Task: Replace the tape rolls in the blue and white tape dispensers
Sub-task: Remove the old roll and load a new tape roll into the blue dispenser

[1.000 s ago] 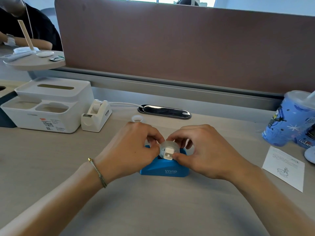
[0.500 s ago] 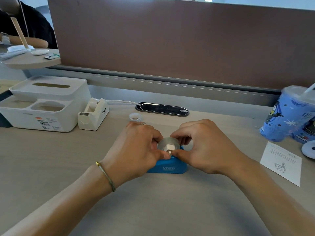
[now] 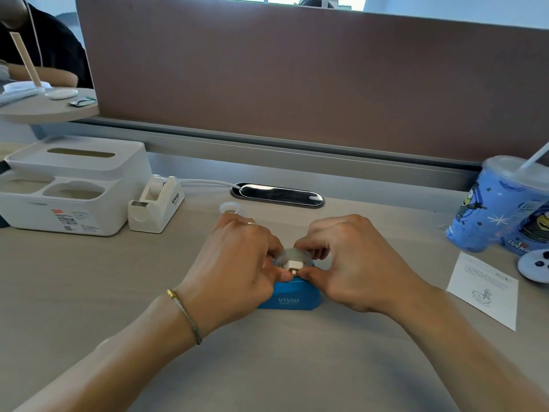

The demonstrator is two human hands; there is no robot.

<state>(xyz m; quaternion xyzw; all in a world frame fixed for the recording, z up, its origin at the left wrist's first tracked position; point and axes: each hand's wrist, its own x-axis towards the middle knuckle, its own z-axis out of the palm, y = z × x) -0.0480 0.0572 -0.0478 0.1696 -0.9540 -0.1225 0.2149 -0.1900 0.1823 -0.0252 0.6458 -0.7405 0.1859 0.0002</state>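
A blue tape dispenser (image 3: 292,297) marked VIVID sits on the desk in front of me. A clear tape roll (image 3: 292,257) on a white hub rests in its top. My left hand (image 3: 237,269) and my right hand (image 3: 353,263) both pinch the roll from either side, thumbs meeting at the hub. A white tape dispenser (image 3: 156,203) stands apart at the left, beside the organizer. A small white ring, an empty tape core (image 3: 230,208), lies on the desk just beyond my left hand.
A white desk organizer (image 3: 68,185) stands at the far left. A blue printed cup (image 3: 496,206) with a straw and a paper slip (image 3: 484,289) are at the right. A cable port (image 3: 277,194) sits under the brown partition. Another person sits at the far left.
The roll has sunk lower into the blue dispenser, with both hands still pinching it. The view shifted slightly.
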